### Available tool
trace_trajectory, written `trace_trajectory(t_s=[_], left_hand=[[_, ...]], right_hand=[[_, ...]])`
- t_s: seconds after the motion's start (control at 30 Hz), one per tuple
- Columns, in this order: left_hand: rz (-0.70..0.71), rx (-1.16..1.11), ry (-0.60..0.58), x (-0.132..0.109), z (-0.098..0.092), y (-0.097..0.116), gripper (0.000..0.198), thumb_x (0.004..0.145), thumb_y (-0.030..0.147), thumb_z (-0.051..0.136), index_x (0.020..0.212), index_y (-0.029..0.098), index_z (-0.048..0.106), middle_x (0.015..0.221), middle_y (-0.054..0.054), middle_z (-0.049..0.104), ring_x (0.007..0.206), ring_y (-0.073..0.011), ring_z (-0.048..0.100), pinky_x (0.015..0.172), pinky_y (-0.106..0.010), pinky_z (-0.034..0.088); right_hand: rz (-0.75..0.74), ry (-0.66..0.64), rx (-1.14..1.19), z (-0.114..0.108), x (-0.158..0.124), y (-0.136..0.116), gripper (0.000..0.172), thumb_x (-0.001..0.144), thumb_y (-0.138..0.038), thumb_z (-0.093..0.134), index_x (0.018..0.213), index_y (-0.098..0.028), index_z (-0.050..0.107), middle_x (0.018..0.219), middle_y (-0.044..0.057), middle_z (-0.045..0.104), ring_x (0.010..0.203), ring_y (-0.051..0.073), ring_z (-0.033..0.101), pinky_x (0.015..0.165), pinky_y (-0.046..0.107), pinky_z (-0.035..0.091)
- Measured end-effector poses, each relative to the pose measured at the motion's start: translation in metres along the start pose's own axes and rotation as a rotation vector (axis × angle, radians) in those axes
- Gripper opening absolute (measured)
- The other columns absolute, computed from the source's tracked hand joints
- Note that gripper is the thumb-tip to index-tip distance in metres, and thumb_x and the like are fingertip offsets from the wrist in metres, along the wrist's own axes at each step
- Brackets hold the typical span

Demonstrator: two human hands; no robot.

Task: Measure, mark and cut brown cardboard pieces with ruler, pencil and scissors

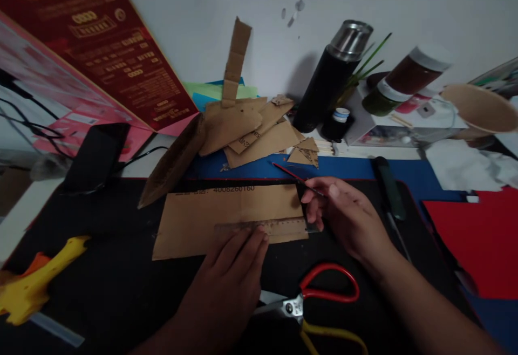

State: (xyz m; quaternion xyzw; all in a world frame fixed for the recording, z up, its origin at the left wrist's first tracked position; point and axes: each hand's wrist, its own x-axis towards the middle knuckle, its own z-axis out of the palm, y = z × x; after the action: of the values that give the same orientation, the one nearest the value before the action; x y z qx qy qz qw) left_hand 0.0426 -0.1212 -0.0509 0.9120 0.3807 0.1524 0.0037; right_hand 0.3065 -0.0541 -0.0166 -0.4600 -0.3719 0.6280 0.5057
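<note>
A rectangular cardboard piece with printed digits lies on the black mat. Across its lower right part rests a clear ruler. My left hand lies with its fingers on the ruler, pressing it against the cardboard. Pinched in my right hand is a thin dark red pen, its tip pointing up and left over the blue surface beyond the cardboard. The lower fingers of that hand are close to the ruler's right end. Scissors with red and yellow handles lie below, partly hidden by my left hand.
Cardboard scraps are piled at the back. A black thermos, jars and a dark bottle stand behind. A green-handled tool and red sheet lie right; a yellow tool and phone are left.
</note>
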Motion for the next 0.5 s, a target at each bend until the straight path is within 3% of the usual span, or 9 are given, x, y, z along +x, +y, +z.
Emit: trace_trajectory(t_s=[0.5], left_hand=[[0.016, -0.010, 0.045, 0.003, 0.001, -0.004, 0.040, 0.106, 0.018, 0.051, 0.139, 0.013, 0.072, 0.144, -0.012, 0.074, 0.129, -0.0304, 0.065, 0.112, -0.046, 0.045]], right_hand=[[-0.023, -0.017, 0.115, 0.002, 0.009, 0.011, 0.033, 0.092, -0.050, 0.087, 0.102, -0.019, 0.083, 0.085, 0.004, 0.079, 0.060, 0.012, 0.069, 0.046, 0.019, 0.050]])
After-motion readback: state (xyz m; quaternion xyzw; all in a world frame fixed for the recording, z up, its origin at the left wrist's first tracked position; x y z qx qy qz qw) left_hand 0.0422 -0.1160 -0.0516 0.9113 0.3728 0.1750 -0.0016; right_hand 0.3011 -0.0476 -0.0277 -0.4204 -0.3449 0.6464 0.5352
